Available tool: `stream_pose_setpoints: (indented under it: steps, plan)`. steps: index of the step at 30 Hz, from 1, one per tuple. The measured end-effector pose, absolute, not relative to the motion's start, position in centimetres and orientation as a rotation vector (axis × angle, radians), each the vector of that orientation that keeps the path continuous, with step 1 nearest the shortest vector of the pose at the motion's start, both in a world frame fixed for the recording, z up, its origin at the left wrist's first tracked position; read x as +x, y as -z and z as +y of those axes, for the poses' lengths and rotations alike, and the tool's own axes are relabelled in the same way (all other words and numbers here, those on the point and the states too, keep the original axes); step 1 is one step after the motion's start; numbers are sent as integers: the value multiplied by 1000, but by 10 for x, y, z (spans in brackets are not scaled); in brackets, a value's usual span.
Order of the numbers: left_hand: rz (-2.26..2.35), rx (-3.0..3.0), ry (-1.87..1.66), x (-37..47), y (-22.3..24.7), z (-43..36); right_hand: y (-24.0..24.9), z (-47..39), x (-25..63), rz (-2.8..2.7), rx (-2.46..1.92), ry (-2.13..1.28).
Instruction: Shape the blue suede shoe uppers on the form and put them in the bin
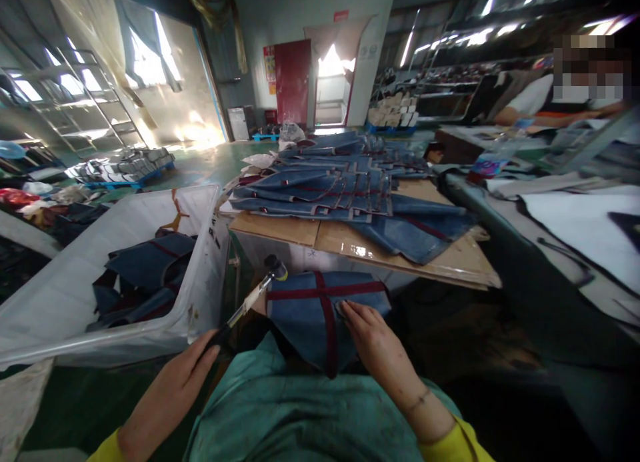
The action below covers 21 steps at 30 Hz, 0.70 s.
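My left hand (187,369) is wrapped round the dark handle of a hammer (255,295), whose dark round head is at the left edge of a blue fabric piece (295,315). This piece lies in front of my lap and carries crossed dark red strips. My right hand (373,339) is on its right half, fingers together and fingertips pressed to the material just right of the upright strip. A small dark spot shows at those fingertips; I cannot make out what it is. The thumb is mostly hidden.
Beyond the piece, overlapping blue fabric pieces (320,189) cover a cardboard sheet (280,229). At left stands a white plastic bin (207,249) with similar pieces inside. A dark-sided worktable (500,249) is at right, with a bottle (487,162); another person (535,105) sits behind.
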State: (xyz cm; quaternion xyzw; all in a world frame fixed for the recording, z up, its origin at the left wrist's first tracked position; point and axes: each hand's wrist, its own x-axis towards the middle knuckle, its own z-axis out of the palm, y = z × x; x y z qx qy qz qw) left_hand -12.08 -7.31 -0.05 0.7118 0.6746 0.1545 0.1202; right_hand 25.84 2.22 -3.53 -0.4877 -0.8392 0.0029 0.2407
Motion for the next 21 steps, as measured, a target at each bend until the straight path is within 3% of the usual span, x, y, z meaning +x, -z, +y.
stream_pose_setpoints:
  steps: [21]
  plan:
    - [1668,2288,-336,-47,-22,-25,42,12,281,-2175,-1420,-41]
